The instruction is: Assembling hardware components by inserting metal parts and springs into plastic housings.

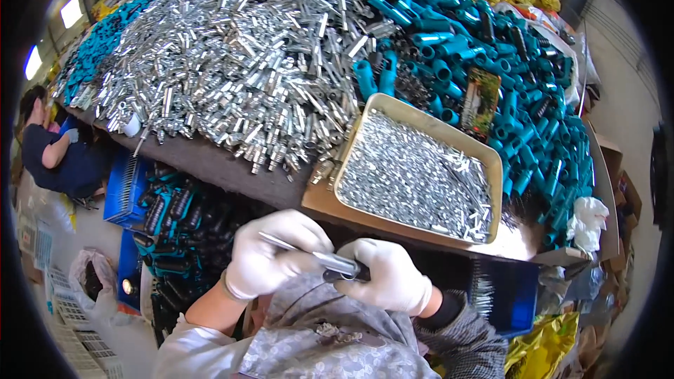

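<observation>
My left hand (277, 253), in a white glove, is closed round a slim silver metal shaft (337, 264) that widens into a thicker cylinder toward the right. My right hand (386, 277), gloved too, closes on the far end of that shaft, where a small dark part shows between the fingers; its kind I cannot make out. Both hands are held in front of my patterned grey apron (309, 330), just off the table's near edge. Beyond them stands a cream tray (414, 227) filled with small silver metal pieces (414, 168).
A large heap of silver metal shafts (232, 70) covers the table, with teal plastic housings (456, 49) piled at right. Blue crates (130, 193) and black-and-teal handles (175, 217) lie below the left edge. Another person (60, 147) sits at far left.
</observation>
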The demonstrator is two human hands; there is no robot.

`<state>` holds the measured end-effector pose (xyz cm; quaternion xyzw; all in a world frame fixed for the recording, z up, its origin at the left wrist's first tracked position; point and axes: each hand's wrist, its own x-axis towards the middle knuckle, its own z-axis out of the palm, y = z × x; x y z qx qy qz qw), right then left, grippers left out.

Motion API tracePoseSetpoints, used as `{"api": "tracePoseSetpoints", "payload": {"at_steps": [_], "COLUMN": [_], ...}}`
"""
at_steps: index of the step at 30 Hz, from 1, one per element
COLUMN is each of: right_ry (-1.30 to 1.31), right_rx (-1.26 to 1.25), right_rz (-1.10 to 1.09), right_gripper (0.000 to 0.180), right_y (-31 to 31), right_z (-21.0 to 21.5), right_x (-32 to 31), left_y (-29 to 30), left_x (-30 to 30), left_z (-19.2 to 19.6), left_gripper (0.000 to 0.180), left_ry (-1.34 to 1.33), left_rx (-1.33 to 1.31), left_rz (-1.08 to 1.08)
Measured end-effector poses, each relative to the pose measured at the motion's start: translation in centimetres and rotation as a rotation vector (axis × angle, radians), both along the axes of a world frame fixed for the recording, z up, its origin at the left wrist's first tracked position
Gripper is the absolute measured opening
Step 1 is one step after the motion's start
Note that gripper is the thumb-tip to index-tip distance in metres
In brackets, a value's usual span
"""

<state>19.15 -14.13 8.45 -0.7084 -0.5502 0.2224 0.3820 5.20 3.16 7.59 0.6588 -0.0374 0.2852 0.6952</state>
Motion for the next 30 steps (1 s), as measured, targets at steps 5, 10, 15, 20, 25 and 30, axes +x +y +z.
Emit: {"api": "tracePoseSetpoints", "payload": {"at_steps": [5, 10, 15, 20, 25, 30], "right_ry": [-0.315, 0.02, -0.071, -0.676, -0.79, -0.747], "right_rx": [-0.021, -0.071, 0.191, 0.163, -0.044, 0.304], "right_rz": [-0.233, -0.305, -0.314, -0.655, -0.689, -0.683], "right_gripper": [0.028, 0.032, 0.017, 0.029, 0.037, 0.026], "right_y": [-4.2, -6.3, -6.9, 0.3, 5.5, 3.3], "right_z": [-3.5, -2.3, 0.2, 0.6, 0.5, 2.5], "right_x": [-0.8, -0.8, 4.8, 16.7, 20.2, 21.1], "left_y": [-4.4, -6.7, -7.3, -7.9, -8.9, -7.5], "left_x": [2.3, 3.0, 1.8, 1.8, 0.8, -0.3], "left_z": [-0.1, -3.9, -3.5, -3.4, -3.1, -3.1], "left_gripper": [0.06, 0.09, 0.08, 0.077, 0.074, 0.07], "left_ry": [0.177, 0.451, 0.343, 0.313, 0.247, 0.306], "left_rx": [0.91, 0.617, 0.592, 0.558, 0.534, 0.492], "left_rz": [-0.006, -0.247, -0.071, -0.004, 0.1, 0.216]}}
